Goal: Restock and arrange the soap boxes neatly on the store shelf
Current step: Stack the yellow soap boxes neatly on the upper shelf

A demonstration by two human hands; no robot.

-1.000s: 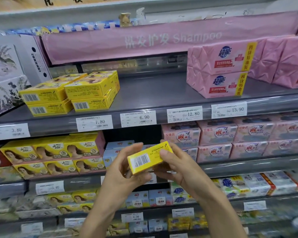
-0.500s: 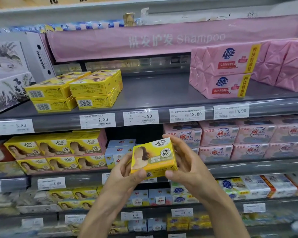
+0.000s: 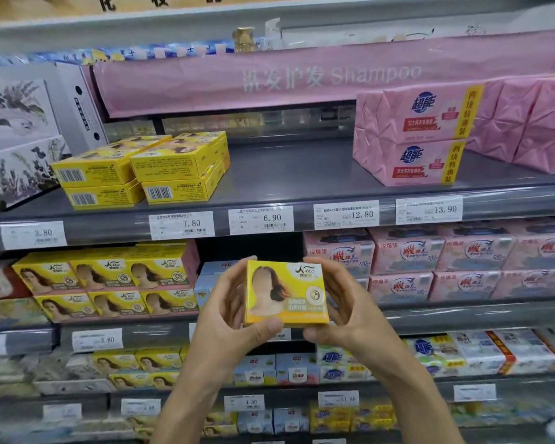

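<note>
The long pink paper banner (image 3: 302,78) at twelve o'clock reads "Shampoo". From nine to three o'clock, the white paper price tags (image 3: 181,224) read 3.80, 7.80, 6.90, 12.80 and 13.90. At six o'clock, the yellow cardboard soap box (image 3: 285,293) reads "Nico".

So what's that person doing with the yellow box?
A person is restocking soap. The left hand and right hand hold one yellow box by its sides, picture side facing them, in front of the shelves. It isn't on a shelf yet. Matching boxes lie stacked on the upper shelf.
</note>
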